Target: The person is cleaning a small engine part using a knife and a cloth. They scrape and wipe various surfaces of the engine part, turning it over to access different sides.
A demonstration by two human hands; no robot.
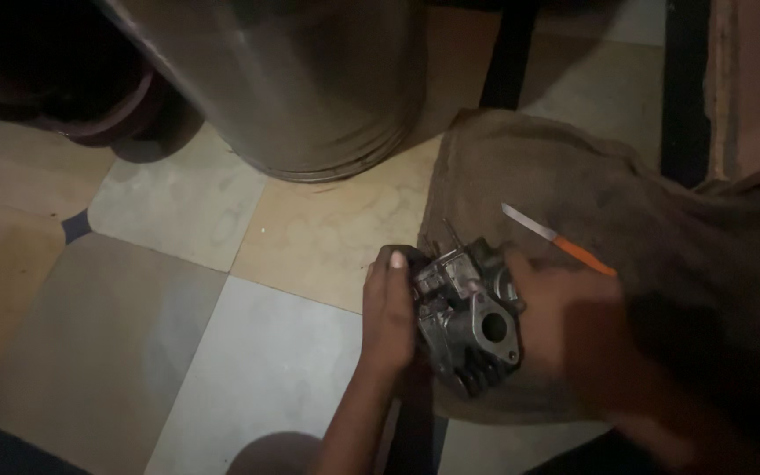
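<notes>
A small grey metal engine part (466,312), with fins and a round port on its flange, rests on the near edge of a brown cloth (573,185). My left hand (389,312) grips its left side with fingers curled over the top. My right hand (565,325) holds its right side; that hand is dark and blurred. A thin tool with a metal blade and orange handle (558,239) lies on the cloth just beyond my right hand.
A large metal drum (310,79) stands on the tiled floor (178,290) at top centre. A dark round object (90,97) sits at top left. A dark post (684,88) rises at the right behind the cloth.
</notes>
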